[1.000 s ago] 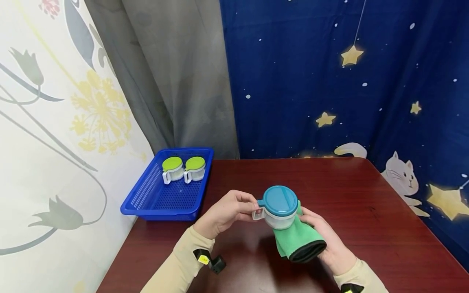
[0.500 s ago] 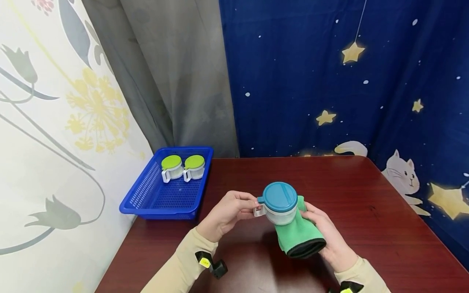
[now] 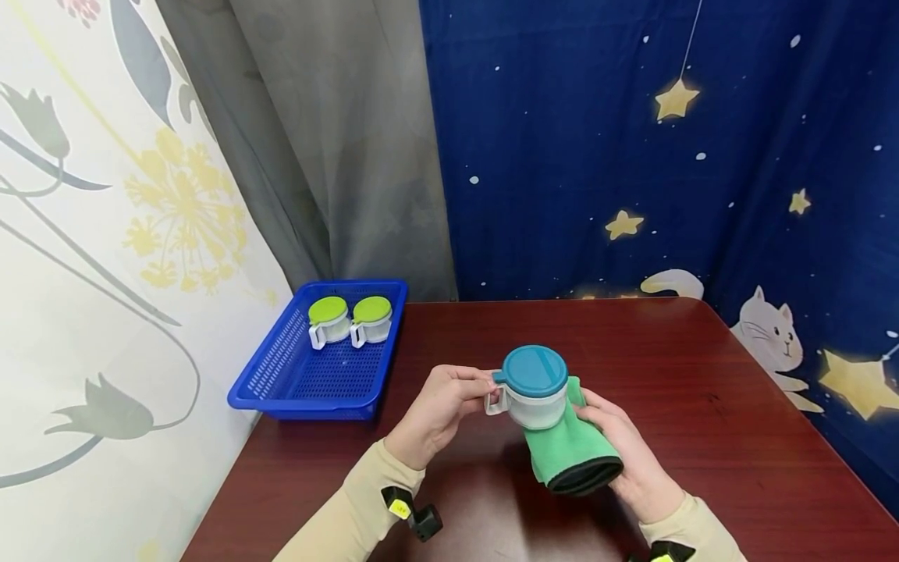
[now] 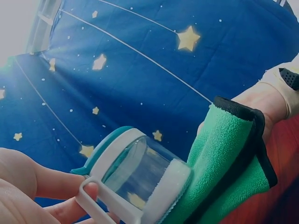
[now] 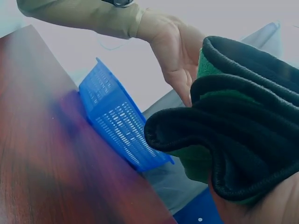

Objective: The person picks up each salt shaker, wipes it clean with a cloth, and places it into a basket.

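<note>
A clear seasoning jar (image 3: 537,407) with a teal lid (image 3: 535,371) and a white handle (image 4: 110,200) is held tilted above the table. My left hand (image 3: 449,406) pinches the jar by its handle, thumb near the lid's tab. In my right hand (image 3: 628,453) is a folded green cloth (image 3: 569,449) with black edging, pressed against the jar's base and far side. The left wrist view shows the cloth (image 4: 229,154) touching the jar's bottom. Folds of the cloth (image 5: 243,126) hide the jar in the right wrist view, and cover part of the right fingers.
A blue perforated basket (image 3: 246,394) stands at the table's back left, against the patterned wall. Two jars with lime-green lids (image 3: 328,310) sit side by side in its far part. The dark red wooden table (image 3: 702,375) reaches back to the grey and blue curtains (image 3: 562,156).
The jar, held in both hands, has risen slightly and its lid has turned a little. Cloth and right hand stay pressed to it. The basket has not moved.
</note>
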### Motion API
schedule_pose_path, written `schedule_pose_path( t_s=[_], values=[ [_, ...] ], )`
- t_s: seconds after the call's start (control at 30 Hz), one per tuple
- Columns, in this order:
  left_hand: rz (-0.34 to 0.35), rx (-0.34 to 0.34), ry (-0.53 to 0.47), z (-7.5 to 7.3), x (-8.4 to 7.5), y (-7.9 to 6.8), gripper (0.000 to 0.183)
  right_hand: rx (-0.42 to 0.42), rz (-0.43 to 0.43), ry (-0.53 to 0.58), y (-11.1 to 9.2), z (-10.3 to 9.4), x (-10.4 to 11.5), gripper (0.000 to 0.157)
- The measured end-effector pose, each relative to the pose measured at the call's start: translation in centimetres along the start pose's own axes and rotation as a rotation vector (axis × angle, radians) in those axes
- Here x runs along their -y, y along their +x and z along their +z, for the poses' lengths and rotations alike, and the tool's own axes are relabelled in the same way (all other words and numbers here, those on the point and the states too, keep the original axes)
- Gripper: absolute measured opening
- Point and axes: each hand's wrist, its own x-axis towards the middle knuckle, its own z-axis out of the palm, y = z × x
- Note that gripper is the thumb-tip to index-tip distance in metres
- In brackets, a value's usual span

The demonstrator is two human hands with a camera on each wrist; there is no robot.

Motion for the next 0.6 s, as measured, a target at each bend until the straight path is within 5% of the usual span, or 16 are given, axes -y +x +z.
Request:
schedule_pose_path(
  t_s=[0.17,0.3,0.43,0.6],
  values=[
    [0.034,-0.021,-0.033,0.1,0.0,0.0,0.013,-0.015,-0.019,-0.044,0.0,-0.1,0.0,0.051],
    [0.048,-0.041,-0.053,0.2,0.1,0.1,0.012,-0.042,-0.127,-0.147,0.2,-0.2,0.2,0.05],
    [0.069,-0.081,-0.048,0.2,0.2,-0.1,0.016,-0.117,-0.37,-0.35,0.2,-0.2,0.8,0.044],
    [0.122,-0.172,0.02,0.6,0.5,-0.5,0.02,-0.349,-0.848,-0.829,-0.5,0.8,2.7,0.046]
  ],
)
